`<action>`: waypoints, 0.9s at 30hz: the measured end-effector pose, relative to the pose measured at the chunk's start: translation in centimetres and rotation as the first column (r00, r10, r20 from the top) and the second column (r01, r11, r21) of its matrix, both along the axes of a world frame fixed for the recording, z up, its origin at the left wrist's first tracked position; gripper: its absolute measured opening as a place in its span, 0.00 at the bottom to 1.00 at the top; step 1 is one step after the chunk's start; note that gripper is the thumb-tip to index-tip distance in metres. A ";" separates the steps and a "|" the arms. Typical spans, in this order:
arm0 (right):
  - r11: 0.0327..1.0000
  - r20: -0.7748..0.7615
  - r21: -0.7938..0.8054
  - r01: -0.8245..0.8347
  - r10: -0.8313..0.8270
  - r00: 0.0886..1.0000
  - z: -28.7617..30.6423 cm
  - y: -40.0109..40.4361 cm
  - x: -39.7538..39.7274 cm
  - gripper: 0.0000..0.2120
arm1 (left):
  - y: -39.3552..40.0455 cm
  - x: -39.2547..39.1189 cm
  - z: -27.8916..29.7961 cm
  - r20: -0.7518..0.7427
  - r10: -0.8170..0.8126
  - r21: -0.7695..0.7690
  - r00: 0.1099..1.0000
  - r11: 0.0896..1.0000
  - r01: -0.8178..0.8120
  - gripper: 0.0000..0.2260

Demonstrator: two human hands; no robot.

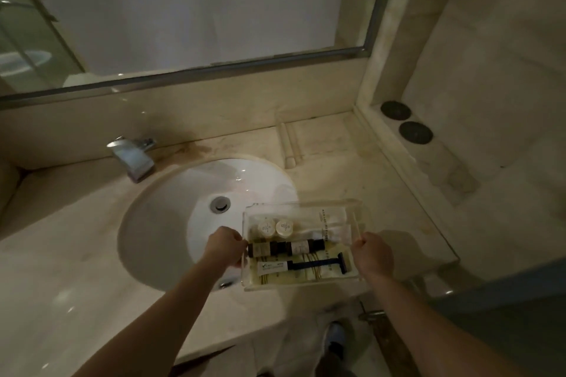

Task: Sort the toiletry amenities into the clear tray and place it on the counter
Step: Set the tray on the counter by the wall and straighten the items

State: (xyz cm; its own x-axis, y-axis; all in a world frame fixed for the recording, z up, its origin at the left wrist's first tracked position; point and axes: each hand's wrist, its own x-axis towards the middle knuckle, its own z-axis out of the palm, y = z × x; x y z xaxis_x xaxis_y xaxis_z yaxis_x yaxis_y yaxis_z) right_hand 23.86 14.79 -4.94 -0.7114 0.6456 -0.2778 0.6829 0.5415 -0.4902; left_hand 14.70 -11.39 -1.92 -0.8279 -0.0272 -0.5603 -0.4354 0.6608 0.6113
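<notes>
Over the near right of the cream marble counter (352, 162), partly above the white oval basin (183, 208), hangs the clear rectangular plastic tray (301, 283) — long axis left to right. The left hand (225, 246) pinches its left end, the right hand (372, 255) its right end; each grip is clenched on the wall. Bare counter lies right and farther away. Inside: two dark bottles (286, 247), a razor (318, 263).

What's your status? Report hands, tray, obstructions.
Left hand and right hand each have a grip on an end of the clear tray. Tray loaded, held partly over the sink. Counter beyond looks open.
</notes>
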 end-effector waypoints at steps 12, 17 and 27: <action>0.991 -0.081 -0.098 0.095 -0.104 0.991 0.2 13.1 -8.0 0.20 | 13.7 -8.5 -0.8 -0.011 0.044 0.019 0.999 0.999 -0.044 0.07; 0.978 -0.031 -0.190 0.084 -0.092 0.995 -0.6 15.2 -11.1 0.12 | 15.3 -10.2 -1.4 -0.004 0.073 -0.014 0.997 0.997 -0.073 0.08; 0.992 -0.029 -0.126 0.007 -0.011 1.000 -0.6 16.6 -14.7 0.13 | 16.5 -12.6 -1.6 -0.023 0.134 -0.011 0.991 0.991 -0.134 0.09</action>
